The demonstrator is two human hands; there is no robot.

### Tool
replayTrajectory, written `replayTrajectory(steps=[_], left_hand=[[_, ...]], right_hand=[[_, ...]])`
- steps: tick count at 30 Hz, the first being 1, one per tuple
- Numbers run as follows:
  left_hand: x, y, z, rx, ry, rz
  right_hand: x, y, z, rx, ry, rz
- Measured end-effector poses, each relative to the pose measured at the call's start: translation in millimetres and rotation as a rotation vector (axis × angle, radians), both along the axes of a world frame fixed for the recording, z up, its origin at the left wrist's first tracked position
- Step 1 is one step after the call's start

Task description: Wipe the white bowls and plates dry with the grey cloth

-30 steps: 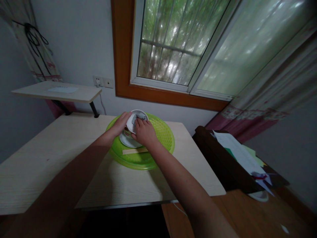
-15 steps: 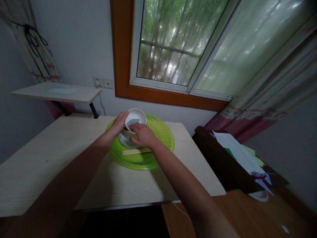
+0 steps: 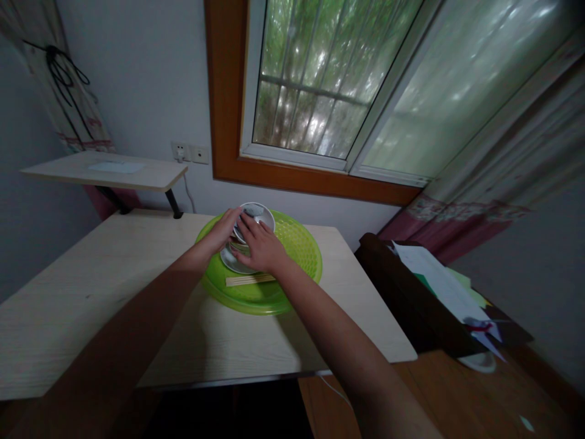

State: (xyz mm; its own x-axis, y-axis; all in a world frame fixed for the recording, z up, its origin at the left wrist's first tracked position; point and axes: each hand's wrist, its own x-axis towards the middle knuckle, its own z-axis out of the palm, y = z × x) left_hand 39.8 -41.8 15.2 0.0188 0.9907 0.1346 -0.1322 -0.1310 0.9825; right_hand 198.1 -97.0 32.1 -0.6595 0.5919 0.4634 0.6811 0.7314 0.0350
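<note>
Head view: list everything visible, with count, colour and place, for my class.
bowl: 1, white, between the hands
cloth-like piece: 1, grey, inside bowl
dishes: count unclear, white and yellowish, on tray
wooden sticks: several, pale, tray's near side
tray: 1, green, on table
table: 1, pale, below window
raised shelf: 1, pale, far left
sheet: 1, whitish, on shelf
socket plates: 2, white, wall
wall cable: 1, white, below sockets
window: 1, brown-framed, back wall
curtains: 2, cream and pink, either side
cord: 1, black, left curtain
cabinet-like piece: 1, dark brown, right
papers: several, mostly white, on it
floor: 1, brown, lower right
forearms: 2, bare, foreground
left hand: 1, bare, holding bowl
right hand: 1, bare, over cloth-like piece
</note>
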Motion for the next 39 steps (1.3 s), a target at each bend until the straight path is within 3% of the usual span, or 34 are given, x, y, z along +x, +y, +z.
replayTrajectory(steps=[4, 11, 16, 21, 29, 39], left_hand=[[2.4, -2.5, 3.3, -0.016, -0.013, -0.01], [-0.4, -8.7, 13.1, 0.128, 0.123, 0.043], [-2.5, -6.2, 10.8, 0.077, 0.03, 0.033], [-3.9, -4.0, 8.4, 0.051, 0.006, 0.069], [-4.6, -16.3, 20.9, 0.033, 0.066, 0.133], [-9.6, -7.7, 13.6, 0.122, 0.203, 0.192]], right_hand=[[0.6, -0.8, 1.1, 0.038, 0.008, -0.078], [2.7, -1.6, 5.7, 0.079, 0.037, -0.214], [3.2, -1.5, 5.3, 0.087, 0.039, -0.272], [1.2, -2.7, 6.8, 0.101, 0.043, -0.3], [-0.2, -2.9, 8.2, 0.133, 0.012, -0.324], [-0.1, -5.1, 10.9, 0.057, -0.058, -0.294]])
